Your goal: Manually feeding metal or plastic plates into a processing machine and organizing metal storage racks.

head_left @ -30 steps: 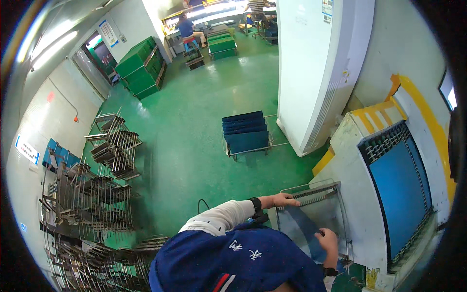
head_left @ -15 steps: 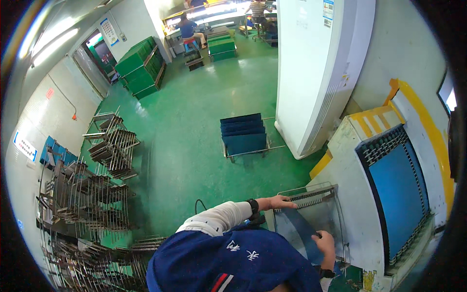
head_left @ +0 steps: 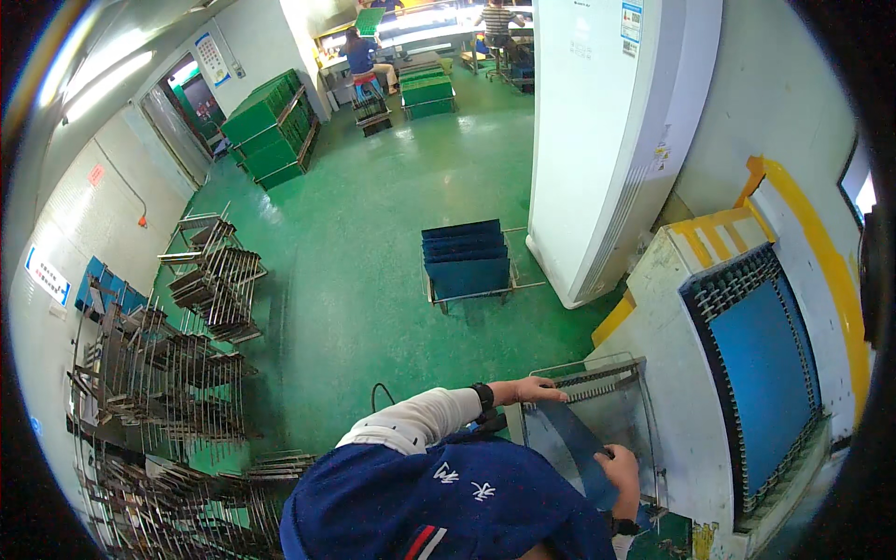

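A thin blue panel (head_left: 571,446) stands on edge in a wire rack (head_left: 646,411) with slotted, comb-like rails, low on the right. My left hand (head_left: 537,390) grips the panel's far end, next to the toothed rail. At its near end, my right hand (head_left: 621,474) has its fingers curled round the edge. My body in a dark blue top hides the near left part of the rack and some of the panel's lower portion.
On my right, a machine (head_left: 672,308) carries another blue panel (head_left: 763,359) between chain-like strips. Ahead, a floor rack holds several blue panels (head_left: 471,275) beside a tall white cabinet (head_left: 611,140). Metal racks (head_left: 177,373) are piled left; green panels (head_left: 271,126) stand farther off.
Both my hands and the blue panel stay nearly in place, with only a slight shift. At the far bench, a green panel now shows raised by a seated person.
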A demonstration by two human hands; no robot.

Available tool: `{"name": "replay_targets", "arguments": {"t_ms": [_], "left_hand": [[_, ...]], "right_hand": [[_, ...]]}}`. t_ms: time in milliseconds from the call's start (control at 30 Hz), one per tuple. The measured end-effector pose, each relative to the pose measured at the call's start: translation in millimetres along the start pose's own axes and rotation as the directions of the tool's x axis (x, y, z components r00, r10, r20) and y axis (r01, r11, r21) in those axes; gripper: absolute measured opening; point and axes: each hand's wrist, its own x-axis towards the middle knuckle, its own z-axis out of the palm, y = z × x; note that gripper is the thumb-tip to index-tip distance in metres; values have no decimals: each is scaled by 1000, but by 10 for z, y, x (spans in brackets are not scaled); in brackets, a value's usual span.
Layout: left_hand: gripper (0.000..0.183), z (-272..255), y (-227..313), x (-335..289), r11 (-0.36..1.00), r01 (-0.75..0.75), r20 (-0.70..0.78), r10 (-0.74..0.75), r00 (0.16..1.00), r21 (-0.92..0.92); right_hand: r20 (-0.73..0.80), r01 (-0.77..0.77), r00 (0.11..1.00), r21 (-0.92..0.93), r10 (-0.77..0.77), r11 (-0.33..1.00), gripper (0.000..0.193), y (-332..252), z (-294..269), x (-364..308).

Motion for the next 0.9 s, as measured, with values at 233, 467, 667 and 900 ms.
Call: {"name": "replay_targets", "arguments": {"t_ms": [233, 467, 667, 900], "left_hand": [[71, 34, 238, -157, 998, 50, -4, -50, 999, -28], [66, 24, 55, -29, 1000, 5, -3, -5, 1000, 1], [71, 10, -38, 28, 1000, -10, -5, 10, 1000, -6], [62, 23, -37, 22, 998, -10, -31, 12, 999, 61]], "right_hand": [[-14, 19, 1000, 22, -19, 1000, 46, 41, 10, -20], [-42, 23, 999, -2, -23, 1000, 45, 69, 44, -9], [-41, 34, 999, 5, -34, 999, 44, 101, 69, 18], [-55, 56, 997, 10, -56, 998, 46, 150, 96, 41]]}}
